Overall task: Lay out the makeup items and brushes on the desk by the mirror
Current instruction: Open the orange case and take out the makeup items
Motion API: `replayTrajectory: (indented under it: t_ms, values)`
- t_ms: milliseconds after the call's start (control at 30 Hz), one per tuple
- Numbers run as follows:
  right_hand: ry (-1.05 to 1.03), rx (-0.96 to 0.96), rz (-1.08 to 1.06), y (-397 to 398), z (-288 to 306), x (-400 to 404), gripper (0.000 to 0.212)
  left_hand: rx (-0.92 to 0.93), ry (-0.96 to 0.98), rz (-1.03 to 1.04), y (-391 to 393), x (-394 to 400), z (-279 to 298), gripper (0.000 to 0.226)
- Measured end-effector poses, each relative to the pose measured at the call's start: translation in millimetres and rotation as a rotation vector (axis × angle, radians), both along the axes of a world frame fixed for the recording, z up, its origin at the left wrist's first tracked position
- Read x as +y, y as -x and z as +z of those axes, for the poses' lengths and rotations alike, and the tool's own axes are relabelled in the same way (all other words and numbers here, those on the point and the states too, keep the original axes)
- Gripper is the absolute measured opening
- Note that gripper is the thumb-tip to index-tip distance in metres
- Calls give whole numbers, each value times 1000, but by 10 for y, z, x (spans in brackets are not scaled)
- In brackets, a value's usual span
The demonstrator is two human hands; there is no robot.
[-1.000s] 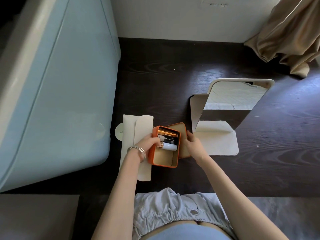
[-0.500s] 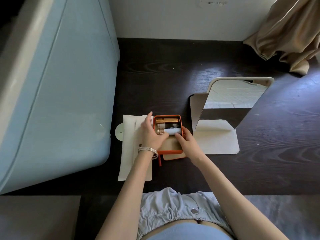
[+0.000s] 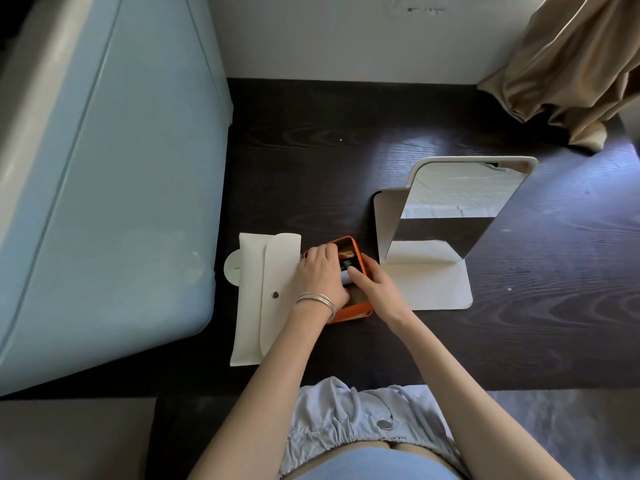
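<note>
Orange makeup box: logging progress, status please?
Left hand grips orange box. Right hand fingers white tube inside. Nothing laid out; cream brush pouch closed.

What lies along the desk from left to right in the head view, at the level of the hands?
Pale blue cabinet → round white disc → cream snap-button pouch → left hand → orange rectangular tin → right hand → white-framed standing mirror.

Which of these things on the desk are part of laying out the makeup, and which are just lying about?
Part of the job:
orange box holding makeup tubes
cream pouch
mirror
left hand and right hand, both at the box

Just lying about:
beige curtain
pale blue cabinet
round white disc
</note>
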State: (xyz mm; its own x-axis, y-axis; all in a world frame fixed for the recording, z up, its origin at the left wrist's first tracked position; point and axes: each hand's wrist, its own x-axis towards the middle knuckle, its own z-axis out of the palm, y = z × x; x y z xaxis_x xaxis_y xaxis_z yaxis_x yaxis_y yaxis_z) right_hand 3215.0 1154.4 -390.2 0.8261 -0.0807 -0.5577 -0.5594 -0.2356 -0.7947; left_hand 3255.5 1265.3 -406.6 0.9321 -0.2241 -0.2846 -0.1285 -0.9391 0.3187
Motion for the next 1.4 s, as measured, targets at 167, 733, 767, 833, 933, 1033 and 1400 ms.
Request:
replayTrajectory:
  t_ms: [167, 733, 767, 833, 933, 1033, 1400]
  values:
    - [166, 12, 169, -21, 7, -4, 62, 107, 55, 21, 42, 8, -93, 46]
    - [181, 110, -2, 15, -187, -18, 55, 190, 377, 411, -810, 119, 69, 57]
    - [180, 110, -9, 12, -195, -7, 54, 184, 309, 329, -924, 100, 26, 53]
    - [179, 108, -18, -15, -200, -22, 53, 185, 201, 228, -1099, 47, -53, 45]
    - [180, 122, -37, -54, -202, -66, 50, 178, 1, 123, -1164, -35, -216, 42]
    - [161, 124, -46, -63, -205, -87, 49, 197, -67, 99, -1129, -61, -367, 47]
    - [50, 81, -121, -60, -216, -146, 45, 10, 210, 119, -848, 168, -164, 44]
